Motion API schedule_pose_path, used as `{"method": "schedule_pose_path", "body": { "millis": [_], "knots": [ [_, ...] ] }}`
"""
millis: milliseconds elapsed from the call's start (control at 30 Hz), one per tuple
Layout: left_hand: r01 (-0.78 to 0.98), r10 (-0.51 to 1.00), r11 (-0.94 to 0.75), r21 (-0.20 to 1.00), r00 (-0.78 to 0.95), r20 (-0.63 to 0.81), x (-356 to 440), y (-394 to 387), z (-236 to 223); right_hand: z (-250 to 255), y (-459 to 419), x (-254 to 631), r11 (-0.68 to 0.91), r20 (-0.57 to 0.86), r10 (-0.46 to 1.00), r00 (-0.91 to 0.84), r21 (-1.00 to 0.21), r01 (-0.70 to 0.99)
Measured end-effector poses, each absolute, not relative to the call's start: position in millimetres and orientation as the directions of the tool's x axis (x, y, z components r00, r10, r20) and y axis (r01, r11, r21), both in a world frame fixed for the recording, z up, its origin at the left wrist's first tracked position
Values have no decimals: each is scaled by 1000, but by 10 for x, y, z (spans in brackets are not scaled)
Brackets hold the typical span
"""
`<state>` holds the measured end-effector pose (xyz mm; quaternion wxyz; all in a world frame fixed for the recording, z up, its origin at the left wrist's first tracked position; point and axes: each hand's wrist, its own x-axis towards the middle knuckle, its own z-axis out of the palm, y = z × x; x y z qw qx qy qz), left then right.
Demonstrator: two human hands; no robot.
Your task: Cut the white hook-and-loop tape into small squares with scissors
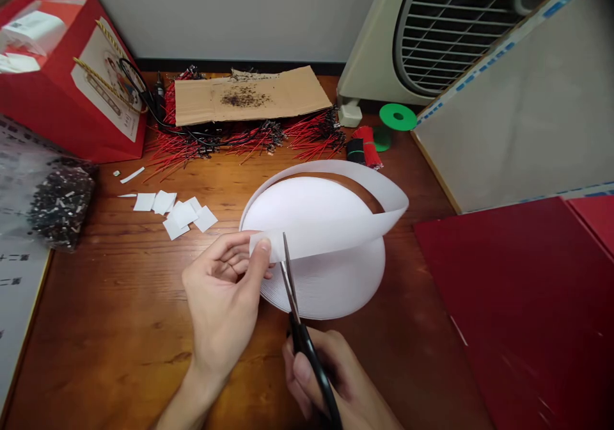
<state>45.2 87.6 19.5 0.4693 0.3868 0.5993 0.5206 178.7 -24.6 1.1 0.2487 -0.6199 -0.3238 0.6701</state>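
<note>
My left hand [230, 289] pinches the free end of a white strip [330, 235] between thumb and fingers. The strip loops off a large white roll [326, 283] lying on the wooden table. Black-handled scissors [307, 347] are in my right hand [330, 372], their blades parted around the strip just right of my left thumb. Several cut white squares [183, 214] lie in a loose, partly overlapping group to the left of the roll. Near them is a thin white sliver [132, 175].
Cardboard [249, 97] with dark specks rests over bundles of red wires [192, 142] at the back. A red paper bag [62, 97] and a plastic bag of small dark parts [62, 203] stand left. A green spool [398, 117], fan unit [374, 46] and red board [508, 302] are right.
</note>
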Motion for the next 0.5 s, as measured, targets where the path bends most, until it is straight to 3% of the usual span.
{"method": "schedule_pose_path", "body": {
  "millis": [200, 500],
  "knots": [
    [1, 954, 153, 988, -260, -148, 455, 878, 216, -102, -97, 1683, -550, -551, 822, -144, -834, 46],
    [37, 945, 157, 987, -294, -139, 445, 883, 239, 64, 48, 1680, -547, -547, 810, -210, -835, 65]
  ]
}}
